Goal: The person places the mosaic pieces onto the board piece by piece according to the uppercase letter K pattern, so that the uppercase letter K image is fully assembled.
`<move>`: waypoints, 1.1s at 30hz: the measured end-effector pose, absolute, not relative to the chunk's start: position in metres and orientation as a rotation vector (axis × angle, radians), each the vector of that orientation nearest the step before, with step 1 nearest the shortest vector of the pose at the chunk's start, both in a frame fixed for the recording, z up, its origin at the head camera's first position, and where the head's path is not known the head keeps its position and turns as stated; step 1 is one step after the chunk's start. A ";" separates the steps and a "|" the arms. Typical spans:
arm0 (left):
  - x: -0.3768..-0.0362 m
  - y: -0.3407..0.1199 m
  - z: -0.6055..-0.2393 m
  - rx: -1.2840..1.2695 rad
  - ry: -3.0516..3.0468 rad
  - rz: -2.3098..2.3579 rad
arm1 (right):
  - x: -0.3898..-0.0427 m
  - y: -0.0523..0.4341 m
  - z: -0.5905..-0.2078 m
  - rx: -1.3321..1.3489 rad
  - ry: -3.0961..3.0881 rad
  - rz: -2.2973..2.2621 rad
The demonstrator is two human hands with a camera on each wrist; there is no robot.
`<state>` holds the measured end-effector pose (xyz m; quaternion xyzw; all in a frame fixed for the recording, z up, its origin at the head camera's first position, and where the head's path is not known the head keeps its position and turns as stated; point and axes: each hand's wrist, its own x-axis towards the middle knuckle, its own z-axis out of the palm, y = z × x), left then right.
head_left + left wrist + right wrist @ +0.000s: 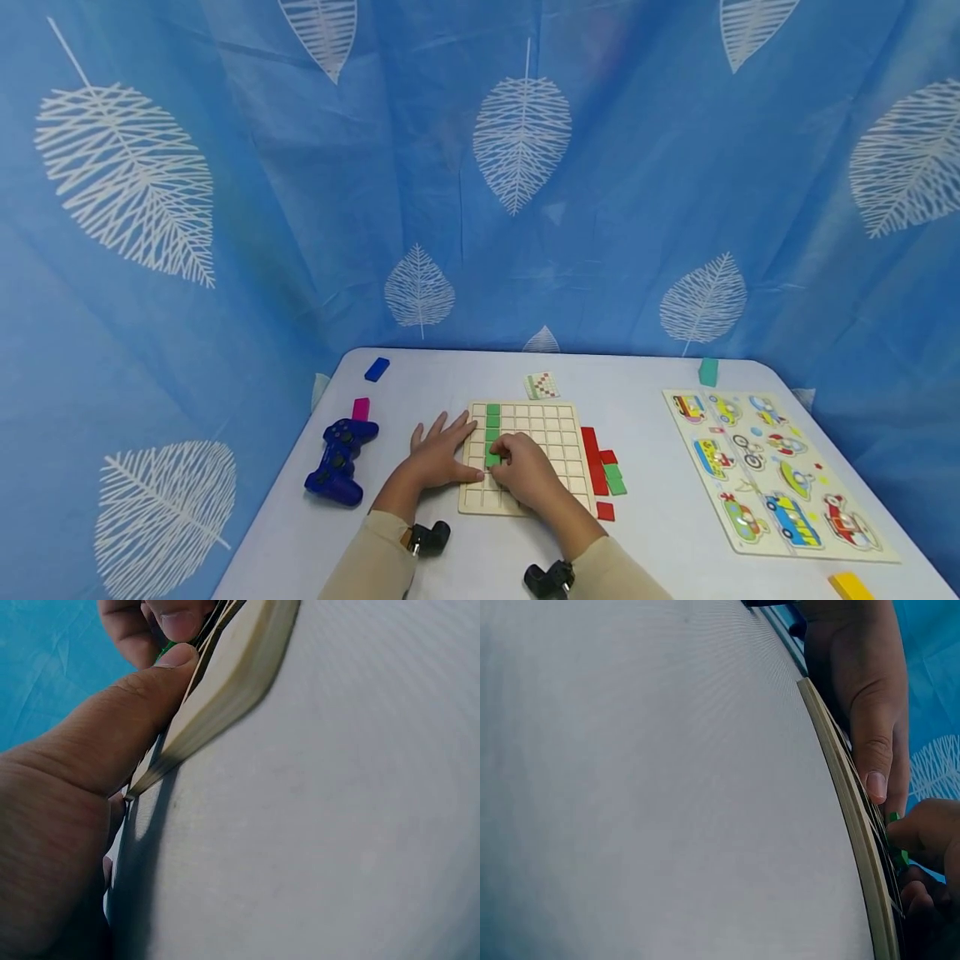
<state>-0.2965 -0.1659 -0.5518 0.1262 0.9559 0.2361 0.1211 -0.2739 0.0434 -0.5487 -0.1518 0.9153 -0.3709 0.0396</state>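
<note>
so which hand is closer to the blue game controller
Left. The left hand lies flat on the wooden grid board's left edge, just right of the blue game controller. The right hand is farther right, pinching a green block.

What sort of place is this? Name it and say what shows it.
Probably a staged recording set, not a lived-in room: a blue leaf-print curtain closes in a white table, laid with a wooden grid board, a vehicle peg puzzle and a blue game controller.

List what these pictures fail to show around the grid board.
- Head view: the right hand covers the green piece's lower end and the board cells beneath.
- Wrist views: board seen edge-on, cells unreadable.
- Head view: pattern card too small to read.
</note>
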 end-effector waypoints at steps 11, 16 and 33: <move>-0.297 -0.165 -0.553 0.379 2.794 0.670 | -0.275 0.044 -0.551 -0.456 2.832 -1.077; -0.296 -0.164 -0.553 0.380 2.798 0.675 | -0.274 0.044 -0.549 -0.479 2.827 -1.064; -0.293 -0.164 -0.553 0.378 2.803 0.672 | -0.271 0.051 -0.547 -0.525 2.763 -1.112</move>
